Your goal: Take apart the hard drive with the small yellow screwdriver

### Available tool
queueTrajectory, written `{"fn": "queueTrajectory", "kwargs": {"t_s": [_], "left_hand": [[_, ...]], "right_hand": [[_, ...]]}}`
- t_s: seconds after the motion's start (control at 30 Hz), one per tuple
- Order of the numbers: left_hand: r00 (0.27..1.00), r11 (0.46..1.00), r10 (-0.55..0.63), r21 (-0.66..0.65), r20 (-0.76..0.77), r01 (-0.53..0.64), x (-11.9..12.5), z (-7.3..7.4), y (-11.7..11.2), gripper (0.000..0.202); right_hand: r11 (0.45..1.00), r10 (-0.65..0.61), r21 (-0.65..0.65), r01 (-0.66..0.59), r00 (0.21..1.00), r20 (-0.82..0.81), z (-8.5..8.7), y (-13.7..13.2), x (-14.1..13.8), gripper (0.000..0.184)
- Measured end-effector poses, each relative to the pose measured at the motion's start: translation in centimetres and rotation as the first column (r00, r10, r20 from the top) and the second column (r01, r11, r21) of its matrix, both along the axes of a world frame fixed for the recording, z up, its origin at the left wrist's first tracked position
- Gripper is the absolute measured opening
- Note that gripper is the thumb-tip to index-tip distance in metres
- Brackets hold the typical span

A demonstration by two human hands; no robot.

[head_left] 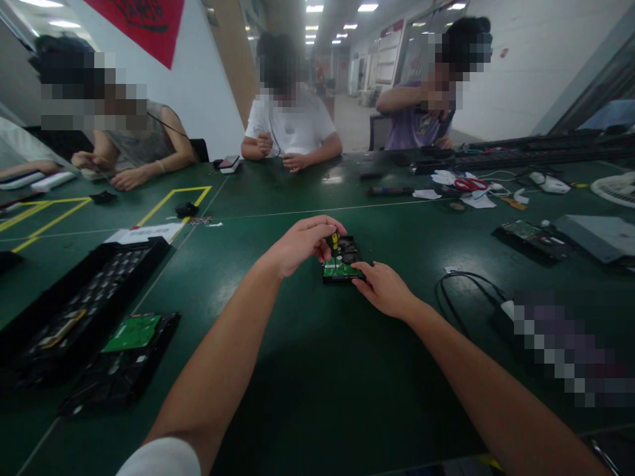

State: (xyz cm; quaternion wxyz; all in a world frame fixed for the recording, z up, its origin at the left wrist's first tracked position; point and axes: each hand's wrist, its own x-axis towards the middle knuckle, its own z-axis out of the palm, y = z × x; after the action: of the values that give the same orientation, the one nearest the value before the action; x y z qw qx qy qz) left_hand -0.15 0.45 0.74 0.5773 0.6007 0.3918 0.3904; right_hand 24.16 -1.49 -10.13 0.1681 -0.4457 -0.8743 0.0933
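Note:
In the middle of the table lies a black hard drive (pixel 348 250) with a green circuit board (pixel 328 269) on its near part. My left hand (pixel 303 244) is closed round the short black-and-yellow handle of a screwdriver (pixel 335 242). The screwdriver stands upright, its thin shaft pointing down at the green board; whether the tip sits in a screw is too small to tell. From the right, my right hand (pixel 384 285) grips the edge of the hard drive, fingers on top and thumb at the near side.
To the left are a long black tray (pixel 161 248) and another drive with a green board (pixel 133 332). On the right lie a third drive (pixel 533 239), a grey box (pixel 600 235), a cable (pixel 441 297) and scattered papers (pixel 479 198). Several people sit across the green table (pixel 278 403).

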Motion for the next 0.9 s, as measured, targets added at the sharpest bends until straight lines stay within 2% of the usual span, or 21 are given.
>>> {"fn": "queueTrajectory", "kwargs": {"t_s": [0.43, 0.63, 0.9], "left_hand": [[0.997, 0.996, -0.052, 0.072, -0.061, 0.057, -0.22, -0.55, 0.22, 0.03], [0.998, 0.998, -0.052, 0.032, -0.043, 0.053, -0.15, -0.26, -0.11, 0.035], [0.998, 0.998, -0.043, -0.038, 0.036, 0.044, -0.17, -0.47, -0.03, 0.029]], "right_hand": [[1.0, -0.009, -0.004, 0.009, 1.0, 0.014, 0.12, -0.03, -0.07, 0.041], [1.0, -0.008, 0.006, 0.007, 1.0, 0.01, 0.04, 0.01, -0.06, 0.041], [1.0, -0.002, -0.015, 0.002, 1.0, 0.011, 0.13, 0.03, 0.09, 0.042]]}}
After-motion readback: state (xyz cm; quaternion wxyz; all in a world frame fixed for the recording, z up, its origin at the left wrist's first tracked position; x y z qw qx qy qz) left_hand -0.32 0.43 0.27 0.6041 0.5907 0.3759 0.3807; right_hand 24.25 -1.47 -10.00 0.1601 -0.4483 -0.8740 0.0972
